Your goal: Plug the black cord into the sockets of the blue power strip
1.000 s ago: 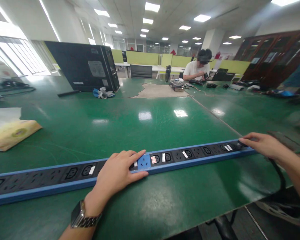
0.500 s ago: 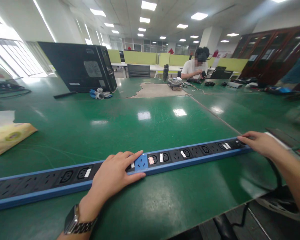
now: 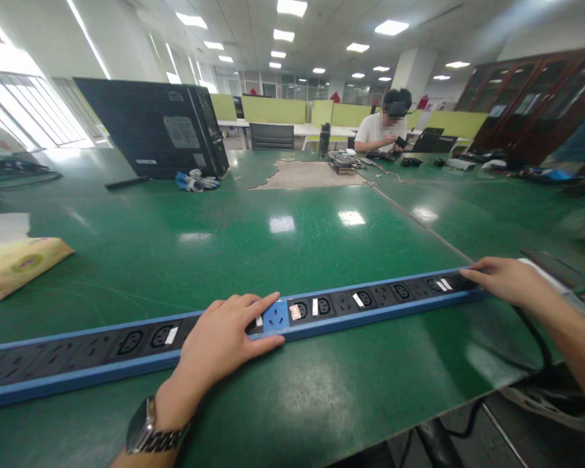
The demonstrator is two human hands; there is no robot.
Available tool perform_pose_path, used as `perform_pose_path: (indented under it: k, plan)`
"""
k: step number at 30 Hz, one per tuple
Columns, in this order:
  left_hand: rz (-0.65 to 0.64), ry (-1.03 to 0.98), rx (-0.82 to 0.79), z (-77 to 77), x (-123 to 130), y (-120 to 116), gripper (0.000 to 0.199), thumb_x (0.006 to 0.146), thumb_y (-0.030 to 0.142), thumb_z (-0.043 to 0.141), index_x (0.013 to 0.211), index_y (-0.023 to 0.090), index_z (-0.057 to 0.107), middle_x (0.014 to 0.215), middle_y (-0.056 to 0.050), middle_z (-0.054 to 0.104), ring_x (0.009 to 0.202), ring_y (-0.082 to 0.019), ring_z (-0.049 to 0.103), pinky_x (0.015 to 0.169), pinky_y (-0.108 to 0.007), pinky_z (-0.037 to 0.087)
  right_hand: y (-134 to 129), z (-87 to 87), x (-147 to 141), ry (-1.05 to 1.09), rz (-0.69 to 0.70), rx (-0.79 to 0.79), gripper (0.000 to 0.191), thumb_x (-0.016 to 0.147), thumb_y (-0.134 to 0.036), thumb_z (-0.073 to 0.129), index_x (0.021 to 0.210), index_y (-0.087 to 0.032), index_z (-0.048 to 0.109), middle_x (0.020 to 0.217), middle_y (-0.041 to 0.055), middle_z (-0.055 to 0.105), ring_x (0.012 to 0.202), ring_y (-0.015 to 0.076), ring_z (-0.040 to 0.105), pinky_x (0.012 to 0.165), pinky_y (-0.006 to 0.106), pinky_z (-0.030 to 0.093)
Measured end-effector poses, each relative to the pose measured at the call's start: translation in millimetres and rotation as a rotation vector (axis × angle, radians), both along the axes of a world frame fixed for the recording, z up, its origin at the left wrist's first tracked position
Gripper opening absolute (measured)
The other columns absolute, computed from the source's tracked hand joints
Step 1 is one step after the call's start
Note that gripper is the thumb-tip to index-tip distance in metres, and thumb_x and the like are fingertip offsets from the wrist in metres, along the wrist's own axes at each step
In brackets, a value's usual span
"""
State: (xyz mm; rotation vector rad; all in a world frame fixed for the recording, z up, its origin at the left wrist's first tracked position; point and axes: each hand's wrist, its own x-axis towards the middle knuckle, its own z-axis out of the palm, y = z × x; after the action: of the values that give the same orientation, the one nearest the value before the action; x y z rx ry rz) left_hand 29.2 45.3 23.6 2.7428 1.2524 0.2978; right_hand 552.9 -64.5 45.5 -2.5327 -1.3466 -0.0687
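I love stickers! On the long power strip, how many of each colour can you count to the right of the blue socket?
White stickers: 4
Pinkish sticker: 1
Total on that part of the power strip: 5

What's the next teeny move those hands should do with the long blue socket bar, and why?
Maybe lift the right hand a tiny bit while the left hand steadies the bar. The right fingers hide part of its right end, near the black cable, so it's hard to see there. The left hand spans the bar by the blue socket, which should help stop sliding.
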Motion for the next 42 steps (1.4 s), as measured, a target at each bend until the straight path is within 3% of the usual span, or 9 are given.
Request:
perform_pose_path:
  k: [4, 6, 11, 22, 27, 32, 37, 40, 42]
  plan:
    - [0.006, 0.009, -0.021, 0.7, 0, 0, 0.069, 0.078, 0.071, 0.049, 0.137, 0.036, 0.048, 0.12, -0.004, 0.065, 0.102, -0.025, 0.06, 0.087, -0.04, 0.046, 2, 42.1, -31, -0.003, -0.17, -0.034, 0.046, 0.074, -0.062, 0.056, 0.086, -0.02, 0.07, 0.076, 0.0092, 0.068, 0.066, 0.022, 0.057, 0.06, 0.032, 0.038]
    - [0.007, 0.013, -0.025, 1.0, 0, 0, 0.069, 0.078, 0.071, 0.048, 0.138, 0.036, 0.048, 0.12, -0.004, 0.065, 0.103, -0.025, 0.06, 0.087, -0.04, 0.046, 5, 53.3, -55, 0.13, -0.076, -0.037, 0.049, 0.075, -0.066, 0.054, 0.085, -0.02, 0.069, 0.066, 0.0058, 0.066, 0.059, 0.0189, 0.055, 0.056, 0.03, 0.036]
    - [0.012, 0.001, -0.013, 0.2, -1, -1, 0.068, 0.078, 0.071, 0.049, 0.137, 0.036, 0.048, 0.121, -0.004, 0.065, 0.102, -0.024, 0.061, 0.088, -0.039, 0.046, 23, 37.7, -100, 0.313, 0.255, -0.162, 0.047, 0.075, -0.064, 0.054, 0.07, -0.019, 0.065, 0.053, 0.0013, 0.06, 0.05, 0.0148, 0.053, 0.049, 0.027, 0.034]
    - [0.005, 0.016, -0.031, 0.7, -1, -2, 0.07, 0.079, 0.072, 0.046, 0.139, 0.035, 0.046, 0.122, -0.004, 0.064, 0.104, -0.025, 0.059, 0.089, -0.042, 0.045, 24, 4.3, -106, -0.107, 0.267, -0.17, 0.042, 0.081, -0.057, 0.048, 0.076, -0.02, 0.068, 0.072, 0.0062, 0.069, 0.069, 0.0213, 0.062, 0.057, 0.029, 0.036]
    - [0.0, 0.014, -0.019, -1.3, -2, -1, 0.07, 0.079, 0.071, 0.047, 0.139, 0.036, 0.046, 0.122, -0.004, 0.064, 0.104, -0.025, 0.059, 0.089, -0.042, 0.045, 22, -0.5, -111, -0.134, 0.227, -0.178, 0.044, 0.083, -0.058, 0.046, 0.08, -0.021, 0.069, 0.073, 0.0071, 0.069, 0.07, 0.0223, 0.062, 0.057, 0.029, 0.036]
    - [-0.003, -0.005, -0.009, -1.8, -1, -1, 0.069, 0.078, 0.071, 0.048, 0.138, 0.036, 0.047, 0.121, -0.004, 0.064, 0.105, -0.026, 0.058, 0.089, -0.043, 0.044, 21, 7.7, -111, -0.14, 0.208, -0.154, 0.035, 0.08, -0.053, 0.051, 0.076, -0.023, 0.069, 0.069, 0.0057, 0.067, 0.068, 0.0232, 0.062, 0.056, 0.03, 0.036]
    - [-0.001, 0.001, -0.021, -0.3, 0, -3, 0.069, 0.078, 0.07, 0.05, 0.138, 0.035, 0.048, 0.122, -0.003, 0.064, 0.105, -0.026, 0.058, 0.088, -0.042, 0.044, 16, 44.2, -127, -0.005, 0.164, 0.08, 0.035, 0.079, -0.055, 0.055, 0.08, -0.022, 0.067, 0.056, 0.0032, 0.061, 0.052, 0.0183, 0.056, 0.051, 0.029, 0.035]
    - [0.01, 0.014, -0.023, 0.5, 1, -3, 0.07, 0.078, 0.071, 0.049, 0.138, 0.035, 0.047, 0.122, -0.003, 0.064, 0.105, -0.026, 0.058, 0.088, -0.043, 0.044, 23, 60.6, -164, 0.263, 0.334, 0.043, 0.037, 0.077, -0.057, 0.056, 0.08, -0.021, 0.066, 0.052, -0.0001, 0.058, 0.045, 0.0133, 0.049, 0.046, 0.026, 0.031]
    - [0.009, 0.018, -0.024, 0.7, 0, -3, 0.069, 0.079, 0.07, 0.049, 0.138, 0.035, 0.046, 0.122, -0.003, 0.064, 0.104, -0.025, 0.058, 0.088, -0.042, 0.044, 35, 58.1, -196, 0.346, 0.472, -0.009, 0.032, 0.078, -0.052, 0.057, 0.075, -0.021, 0.064, 0.054, -0.001, 0.059, 0.047, 0.0121, 0.049, 0.046, 0.024, 0.03]
